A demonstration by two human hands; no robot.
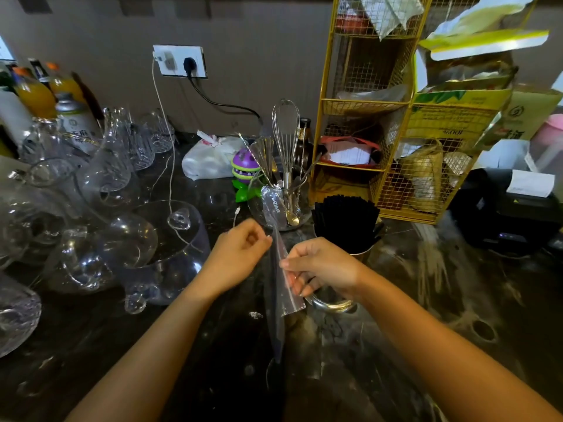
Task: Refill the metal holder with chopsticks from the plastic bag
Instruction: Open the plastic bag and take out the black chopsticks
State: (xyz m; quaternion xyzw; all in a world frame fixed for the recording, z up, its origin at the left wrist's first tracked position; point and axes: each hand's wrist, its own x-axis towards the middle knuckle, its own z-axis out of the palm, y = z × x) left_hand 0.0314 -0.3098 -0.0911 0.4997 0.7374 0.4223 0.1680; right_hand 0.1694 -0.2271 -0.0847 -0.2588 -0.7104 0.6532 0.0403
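Head view: left hand (240,245) curled shut, pinching the top edge of a clear plastic bag (278,287) between thumb and fingertips. Right hand (320,266) closed on the same bag from the other side, fingers pressed against the film partway down. Bag hanging upright and narrow between both hands, above the middle of the dark marble desk (457,315), its lower end trailing toward the near edge; contents hard to make out, only a dark strip showing through.

Metal holder (335,300) just behind and under the right hand, mostly hidden, shiny rim showing. Bundle of black chopsticks (345,223) standing upright just beyond, near the foot of a yellow wire rack (365,117) at the desk's far right. Glass jar (278,205) with a whisk (285,132) and spoons standing behind the hands, beside a purple toy (243,166). Clear glassware (122,233) crowded along the left edge, bottles (33,92) in the far left corner.
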